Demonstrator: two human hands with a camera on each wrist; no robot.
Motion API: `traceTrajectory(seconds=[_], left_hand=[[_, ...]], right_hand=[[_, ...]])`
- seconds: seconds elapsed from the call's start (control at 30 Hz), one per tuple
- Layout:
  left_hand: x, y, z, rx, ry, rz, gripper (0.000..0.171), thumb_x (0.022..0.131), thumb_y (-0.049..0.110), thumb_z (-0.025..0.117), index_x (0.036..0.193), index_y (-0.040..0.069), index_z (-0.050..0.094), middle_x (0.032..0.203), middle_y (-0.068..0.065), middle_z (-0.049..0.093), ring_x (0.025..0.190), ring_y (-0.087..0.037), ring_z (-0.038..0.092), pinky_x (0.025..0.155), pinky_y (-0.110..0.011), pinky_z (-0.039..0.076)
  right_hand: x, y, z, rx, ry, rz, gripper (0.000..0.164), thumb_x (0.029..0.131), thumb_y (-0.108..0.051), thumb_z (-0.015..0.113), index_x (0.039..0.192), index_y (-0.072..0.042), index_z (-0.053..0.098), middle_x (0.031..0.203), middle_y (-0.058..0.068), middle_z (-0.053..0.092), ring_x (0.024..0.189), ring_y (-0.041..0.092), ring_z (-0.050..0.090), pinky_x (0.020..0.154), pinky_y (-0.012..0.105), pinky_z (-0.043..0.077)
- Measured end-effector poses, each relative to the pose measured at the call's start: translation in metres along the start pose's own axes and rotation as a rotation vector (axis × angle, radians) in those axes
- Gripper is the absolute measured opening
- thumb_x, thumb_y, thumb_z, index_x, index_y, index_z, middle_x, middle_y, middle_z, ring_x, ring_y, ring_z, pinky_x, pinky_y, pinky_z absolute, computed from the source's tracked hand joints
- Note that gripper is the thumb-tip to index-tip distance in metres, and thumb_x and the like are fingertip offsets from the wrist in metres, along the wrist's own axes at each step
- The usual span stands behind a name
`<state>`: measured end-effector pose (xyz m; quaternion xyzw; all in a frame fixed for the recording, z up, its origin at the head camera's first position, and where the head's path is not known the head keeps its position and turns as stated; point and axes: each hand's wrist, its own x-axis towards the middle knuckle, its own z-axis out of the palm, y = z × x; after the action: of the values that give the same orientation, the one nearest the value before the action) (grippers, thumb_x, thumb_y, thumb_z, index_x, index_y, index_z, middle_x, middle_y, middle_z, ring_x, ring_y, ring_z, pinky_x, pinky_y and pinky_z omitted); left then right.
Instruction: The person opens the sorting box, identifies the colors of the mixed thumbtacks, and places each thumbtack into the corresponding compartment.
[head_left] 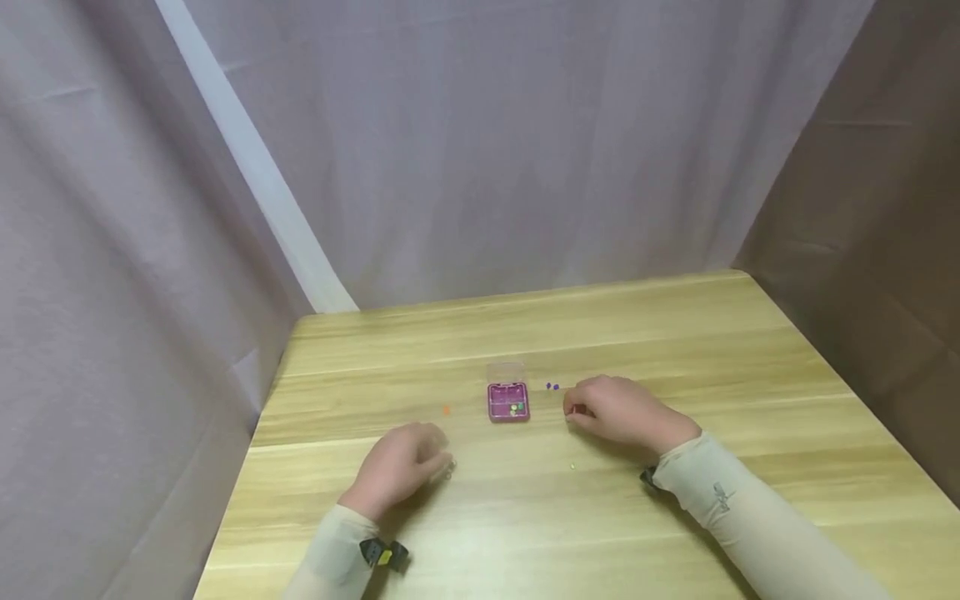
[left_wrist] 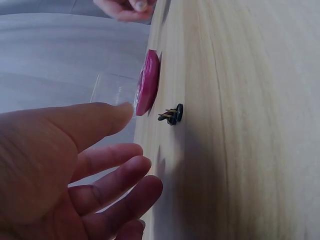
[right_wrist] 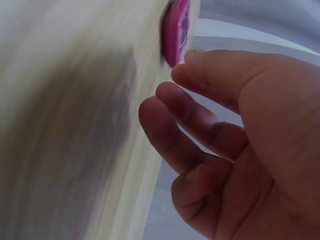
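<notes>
A small magenta compartment box (head_left: pixel 508 419) lies on the table with its clear lid (head_left: pixel 507 372) folded back. Small green and yellow pieces (head_left: pixel 517 408) sit in its front right compartment. My left hand (head_left: pixel 401 464) hovers left of the box with fingers spread and loosely bent. Close to its fingertips lie small dark round pieces with thin gold-coloured pins (left_wrist: pixel 171 114). To the box's right is my right hand (head_left: pixel 618 410), its fingers bent and the thumb apart from them, with nothing visible between. Two small purple pieces (head_left: pixel 552 387) lie just beyond its fingertips.
On the wood-grain table (head_left: pixel 510 533), a small orange piece (head_left: pixel 447 409) lies left of the box. A tiny yellow-green piece (head_left: pixel 573 466) lies in front of the right hand. Grey curtains (head_left: pixel 525 150) stand behind and along both sides.
</notes>
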<state>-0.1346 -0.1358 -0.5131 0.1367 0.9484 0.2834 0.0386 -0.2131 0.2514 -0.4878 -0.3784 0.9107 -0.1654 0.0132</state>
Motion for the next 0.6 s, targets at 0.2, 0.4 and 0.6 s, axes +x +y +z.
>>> traceTrajectory(seconds=[0.2,0.4,0.6], left_hand=[[-0.001,-0.004,-0.001,-0.022,-0.032,-0.011,0.042,0.094,0.041,0.087,0.124,0.014,0.077,0.096,0.006,0.072,0.085,-0.012,0.066,0.083,-0.045,0.059],[-0.004,-0.002,0.006,-0.044,-0.064,-0.003,0.053,0.086,0.042,0.093,0.127,0.014,0.076,0.089,0.01,0.066,0.082,-0.011,0.061,0.08,-0.042,0.056],[-0.006,0.003,0.011,-0.026,-0.074,0.03,0.056,0.084,0.047,0.094,0.126,0.015,0.076,0.089,0.011,0.064,0.082,-0.009,0.059,0.08,-0.039,0.054]], right_hand=[[-0.024,0.012,0.001,0.004,-0.026,0.02,0.02,0.104,-0.018,0.077,0.088,-0.029,0.07,0.083,-0.021,0.06,0.074,0.001,0.055,0.072,0.034,0.054],[-0.053,0.015,0.003,0.071,-0.086,0.063,0.021,0.105,-0.02,0.077,0.089,-0.032,0.07,0.083,-0.023,0.06,0.074,0.0,0.054,0.07,0.032,0.051],[-0.073,-0.002,0.017,0.169,-0.085,0.092,0.019,0.102,-0.025,0.08,0.089,-0.032,0.068,0.076,-0.023,0.056,0.068,-0.001,0.05,0.065,0.027,0.047]])
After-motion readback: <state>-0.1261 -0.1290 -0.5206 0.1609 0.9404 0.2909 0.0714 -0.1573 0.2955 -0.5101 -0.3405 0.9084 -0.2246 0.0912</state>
